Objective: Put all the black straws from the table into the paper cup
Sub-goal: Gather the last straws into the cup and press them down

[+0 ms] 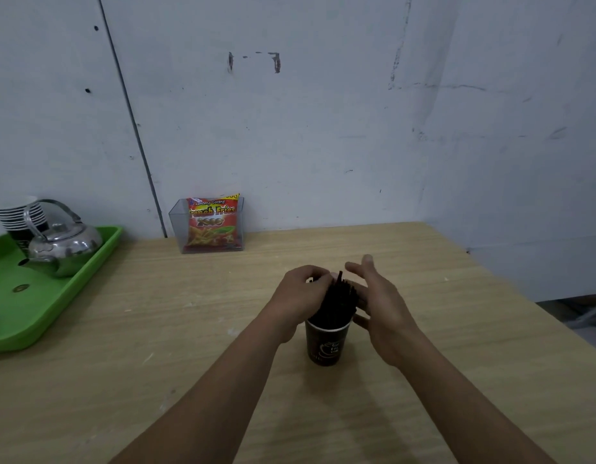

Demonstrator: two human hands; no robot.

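- A dark paper cup with a white print on its side stood upright on the wooden counter, just below the middle of the frame.
- A bunch of black straws stuck up out of the paper cup and fanned out a little at the top.
- The left hand was on the left side of the bunch. Its fingers were curled round the tops of the black straws.
- The right hand was on the right side of the bunch, with its fingers straight and spread. Its lower fingers were just beside the black straws, but I could not tell if they touched.
- At the left edge of the frame a green tray lay on the counter. A shiny kettle and a stack of cups were on it.
- Farther back, against the grey wall, a clear box held a red snack bag.
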